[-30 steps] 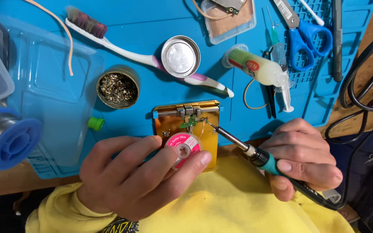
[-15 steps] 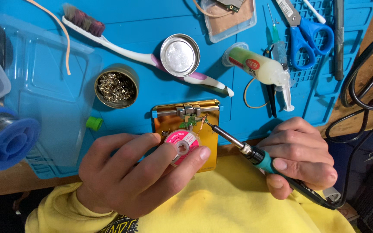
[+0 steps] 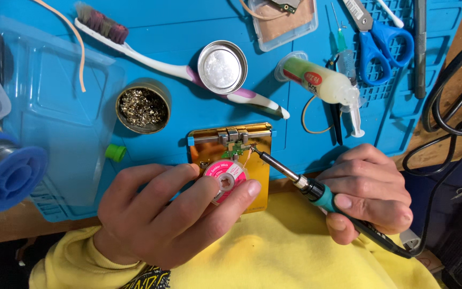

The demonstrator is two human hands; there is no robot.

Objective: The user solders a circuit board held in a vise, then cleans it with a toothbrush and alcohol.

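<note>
Bright, even light from overhead; sharp throughout.
Soft short shadows under both hands [image 3: 172,214] on the surface [image 3: 295,107]; mild glare on the round tin lid [image 3: 222,67] beyond them; slight blur on the solder spool [image 3: 6,171] far left.

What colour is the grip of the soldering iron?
Teal, on the soldering iron in the right hand; head view.

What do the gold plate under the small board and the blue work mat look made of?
Gold rectangular plate: likely anodised metal, given its smooth reflective sheen and crisp edges. Blue work mat: probably silicone or rubber, matte with moulded ridges and compartments. Neither is certain from sight alone.
</note>
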